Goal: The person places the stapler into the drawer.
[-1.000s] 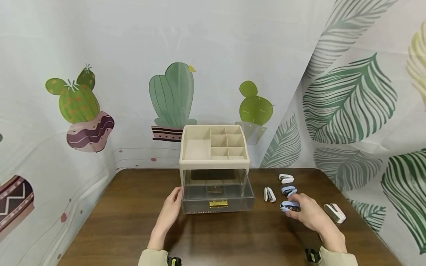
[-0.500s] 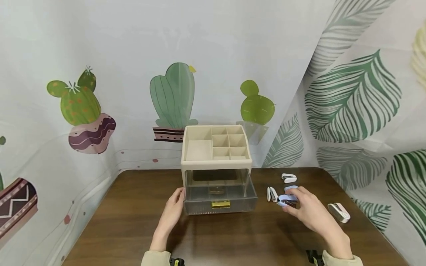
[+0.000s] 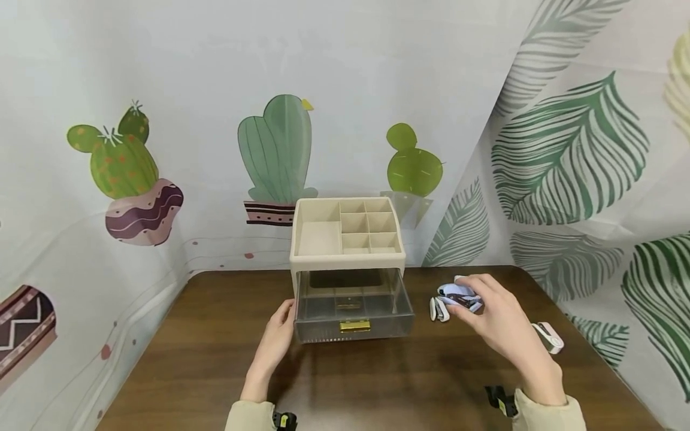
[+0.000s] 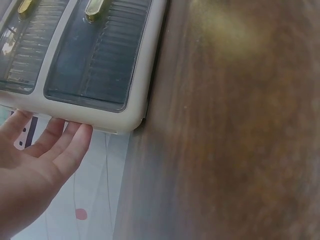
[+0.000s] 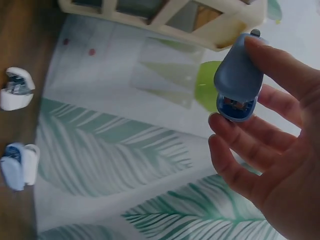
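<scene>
My right hand (image 3: 504, 320) pinches a small blue stapler (image 5: 240, 67) between thumb and fingers, lifted off the table at the right. In the right wrist view a second blue stapler (image 5: 13, 167) lies on the table, close against a white stapler (image 5: 31, 162). Another white stapler (image 3: 439, 309) lies nearer the organizer. With fingers nearly straight, my left hand (image 3: 277, 335) touches the left side of the cream desk organizer (image 3: 347, 261). The organizer's clear grey drawer (image 3: 323, 331), with a gold handle (image 3: 354, 325), is pulled out.
A white and pink stapler (image 3: 548, 337) lies right of my right wrist, partly hidden. The organizer's top has one large and several small compartments. A printed cloth (image 3: 345, 72) hangs behind the brown wooden table (image 3: 215, 335).
My right hand has lifted the nearer blue stapler and brought it up and slightly left. The left hand stays against the organizer. The head view shifts slightly.
</scene>
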`<state>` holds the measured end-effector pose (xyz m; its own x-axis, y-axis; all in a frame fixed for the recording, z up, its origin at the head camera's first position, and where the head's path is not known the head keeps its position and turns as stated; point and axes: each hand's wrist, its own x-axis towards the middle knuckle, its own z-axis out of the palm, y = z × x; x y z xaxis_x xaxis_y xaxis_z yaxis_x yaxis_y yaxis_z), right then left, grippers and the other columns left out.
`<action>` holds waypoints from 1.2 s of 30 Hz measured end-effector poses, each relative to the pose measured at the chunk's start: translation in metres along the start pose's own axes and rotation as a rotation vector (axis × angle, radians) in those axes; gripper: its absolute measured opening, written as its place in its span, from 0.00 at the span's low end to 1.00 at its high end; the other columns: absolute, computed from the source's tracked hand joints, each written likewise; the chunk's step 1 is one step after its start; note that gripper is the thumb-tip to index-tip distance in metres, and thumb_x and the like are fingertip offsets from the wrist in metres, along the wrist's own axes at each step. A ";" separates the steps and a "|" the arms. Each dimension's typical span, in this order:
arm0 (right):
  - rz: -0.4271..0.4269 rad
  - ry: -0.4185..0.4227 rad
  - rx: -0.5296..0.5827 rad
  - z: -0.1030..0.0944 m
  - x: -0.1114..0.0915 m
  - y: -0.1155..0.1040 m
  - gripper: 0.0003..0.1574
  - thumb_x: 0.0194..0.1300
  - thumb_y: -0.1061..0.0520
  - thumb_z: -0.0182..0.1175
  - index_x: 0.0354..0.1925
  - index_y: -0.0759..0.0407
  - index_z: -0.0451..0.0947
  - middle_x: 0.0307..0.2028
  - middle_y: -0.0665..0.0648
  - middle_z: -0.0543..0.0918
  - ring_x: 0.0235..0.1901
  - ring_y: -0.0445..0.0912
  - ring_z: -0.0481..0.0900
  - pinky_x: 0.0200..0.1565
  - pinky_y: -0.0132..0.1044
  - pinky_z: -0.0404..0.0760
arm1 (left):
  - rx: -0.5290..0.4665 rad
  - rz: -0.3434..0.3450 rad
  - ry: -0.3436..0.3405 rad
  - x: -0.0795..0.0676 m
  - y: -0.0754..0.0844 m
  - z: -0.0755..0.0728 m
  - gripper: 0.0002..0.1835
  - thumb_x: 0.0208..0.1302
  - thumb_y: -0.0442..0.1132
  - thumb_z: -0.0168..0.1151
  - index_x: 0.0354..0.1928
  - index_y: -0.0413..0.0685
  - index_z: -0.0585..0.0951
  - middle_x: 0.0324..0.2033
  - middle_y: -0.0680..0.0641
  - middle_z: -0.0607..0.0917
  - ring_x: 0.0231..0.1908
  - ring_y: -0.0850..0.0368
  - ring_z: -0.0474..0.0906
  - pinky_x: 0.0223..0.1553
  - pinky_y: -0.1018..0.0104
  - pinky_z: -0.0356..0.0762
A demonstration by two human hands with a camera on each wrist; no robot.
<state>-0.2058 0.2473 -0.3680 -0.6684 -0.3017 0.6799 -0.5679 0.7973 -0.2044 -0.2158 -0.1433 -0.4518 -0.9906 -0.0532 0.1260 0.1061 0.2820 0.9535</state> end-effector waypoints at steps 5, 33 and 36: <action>-0.095 0.047 0.038 -0.006 0.021 -0.013 0.29 0.39 0.51 0.71 0.43 0.56 0.75 0.39 0.47 0.75 0.37 0.40 0.72 0.39 0.31 0.68 | 0.000 -0.007 0.004 0.010 -0.022 -0.002 0.20 0.62 0.59 0.43 0.47 0.59 0.74 0.41 0.52 0.78 0.46 0.59 0.71 0.49 0.58 0.64; -0.669 -0.310 -0.038 0.031 0.106 -0.103 0.24 0.49 0.49 0.66 0.44 0.54 0.72 0.40 0.50 0.70 0.39 0.44 0.69 0.43 0.36 0.69 | 0.099 0.038 0.049 0.014 -0.029 0.000 0.22 0.59 0.64 0.40 0.47 0.64 0.73 0.43 0.52 0.77 0.44 0.58 0.71 0.44 0.57 0.68; -0.730 -0.370 -0.077 0.036 0.108 -0.109 0.24 0.50 0.47 0.65 0.44 0.53 0.72 0.39 0.50 0.70 0.37 0.44 0.69 0.43 0.37 0.69 | 0.085 0.031 0.040 0.011 -0.030 0.003 0.22 0.59 0.64 0.40 0.47 0.65 0.73 0.44 0.53 0.76 0.45 0.58 0.71 0.46 0.56 0.67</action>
<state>-0.2333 0.1085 -0.2976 -0.2664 -0.9005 0.3438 -0.8953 0.3633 0.2578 -0.2306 -0.1495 -0.4797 -0.9825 -0.0806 0.1679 0.1277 0.3643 0.9225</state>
